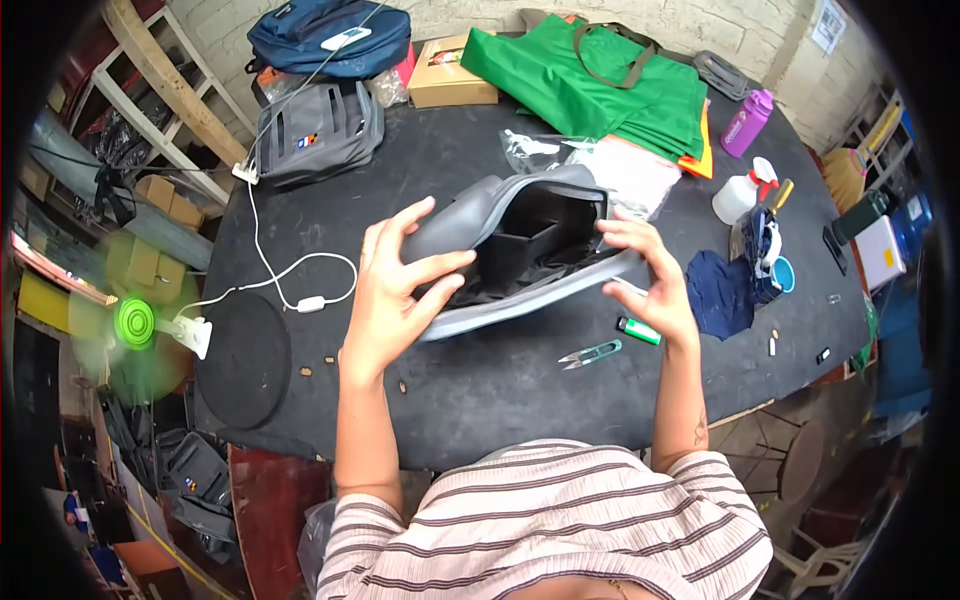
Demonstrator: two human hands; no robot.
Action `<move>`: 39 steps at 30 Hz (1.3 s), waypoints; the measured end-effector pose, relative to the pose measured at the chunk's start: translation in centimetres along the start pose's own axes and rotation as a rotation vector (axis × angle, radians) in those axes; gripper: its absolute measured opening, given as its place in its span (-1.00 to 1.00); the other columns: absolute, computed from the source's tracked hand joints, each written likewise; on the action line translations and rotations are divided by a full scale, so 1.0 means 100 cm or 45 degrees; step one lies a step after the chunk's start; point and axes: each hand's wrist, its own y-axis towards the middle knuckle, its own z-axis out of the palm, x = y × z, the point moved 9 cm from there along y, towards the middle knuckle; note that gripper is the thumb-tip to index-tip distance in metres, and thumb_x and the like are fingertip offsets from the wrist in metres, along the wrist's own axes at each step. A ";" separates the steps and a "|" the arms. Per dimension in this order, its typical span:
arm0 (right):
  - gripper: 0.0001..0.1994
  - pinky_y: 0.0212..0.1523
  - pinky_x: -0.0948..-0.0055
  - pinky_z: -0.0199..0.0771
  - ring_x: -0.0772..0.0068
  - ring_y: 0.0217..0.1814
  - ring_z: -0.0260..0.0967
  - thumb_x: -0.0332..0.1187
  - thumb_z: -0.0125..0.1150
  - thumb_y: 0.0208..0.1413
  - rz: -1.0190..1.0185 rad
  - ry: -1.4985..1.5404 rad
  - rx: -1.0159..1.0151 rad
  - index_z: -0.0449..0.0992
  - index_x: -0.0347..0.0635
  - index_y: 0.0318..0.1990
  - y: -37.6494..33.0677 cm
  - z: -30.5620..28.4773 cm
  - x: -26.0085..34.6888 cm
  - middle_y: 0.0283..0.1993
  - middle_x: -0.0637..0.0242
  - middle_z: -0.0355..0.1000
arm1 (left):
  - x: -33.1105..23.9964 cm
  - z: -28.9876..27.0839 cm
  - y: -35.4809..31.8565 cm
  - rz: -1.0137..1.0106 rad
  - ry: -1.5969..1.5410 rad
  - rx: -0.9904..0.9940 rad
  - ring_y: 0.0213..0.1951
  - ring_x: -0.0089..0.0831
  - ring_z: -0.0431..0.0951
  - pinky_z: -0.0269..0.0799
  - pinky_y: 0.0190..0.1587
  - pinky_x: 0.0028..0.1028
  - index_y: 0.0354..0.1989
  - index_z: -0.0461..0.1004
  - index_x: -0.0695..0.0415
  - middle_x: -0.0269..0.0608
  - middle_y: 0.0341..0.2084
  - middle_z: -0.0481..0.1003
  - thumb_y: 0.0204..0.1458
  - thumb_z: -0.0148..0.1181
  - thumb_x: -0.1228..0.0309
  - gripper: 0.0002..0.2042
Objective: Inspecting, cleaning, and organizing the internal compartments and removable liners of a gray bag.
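A grey bag [452,222] is held up over the middle of the black table, its mouth spread open toward me. Inside, a black lining with a pocket or divider shows. My left hand [395,285] grips the bag's left end, thumb and fingers at the rim. At the opposite end, my right hand [652,272] has its fingers on the upper edge and its thumb near the lower rim. Thread snips [592,353] with a green handle lie below the bag. Close to my right wrist is a small green cylindrical item [639,331].
Backpacks [318,130] and a cardboard box [452,75] stand at the back left. A green tote bag [590,85] lies at the back. Rightward are a spray bottle [737,198], a purple bottle [747,124] and dark blue cloth [720,295]. A green fan [136,322] spins at left.
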 end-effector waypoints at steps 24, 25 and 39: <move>-0.71 0.02 0.20 0.17 0.31 -0.28 0.20 -0.61 0.15 -0.37 -0.228 -0.591 0.248 0.51 -0.09 -0.38 -0.016 0.043 0.053 -0.42 0.39 0.18 | 0.028 0.054 0.050 0.137 0.279 0.085 0.35 0.10 -0.27 -0.51 0.29 0.11 -0.68 0.56 0.06 -0.19 0.27 0.11 -0.30 0.09 0.53 -0.88; -0.71 0.02 0.20 0.17 0.31 -0.28 0.20 -0.61 0.15 -0.37 -0.228 -0.591 0.249 0.51 -0.09 -0.38 -0.015 0.043 0.050 -0.42 0.39 0.18 | 0.033 0.053 0.052 0.102 0.231 0.097 0.34 0.09 -0.20 -0.48 0.30 0.08 -0.72 0.53 0.12 -0.18 0.24 0.18 -0.29 0.10 0.51 -0.90; -0.85 -0.18 0.43 0.33 0.27 -0.24 0.37 -0.61 0.01 0.02 0.248 -0.429 -0.848 0.49 -0.29 -0.28 -0.060 -0.078 -0.059 -0.28 0.21 0.40 | 0.000 0.043 0.109 0.297 0.300 0.215 0.05 -0.17 0.38 0.37 -0.02 -0.36 -0.32 0.57 0.22 -0.05 0.02 0.33 -0.07 0.25 0.22 -0.71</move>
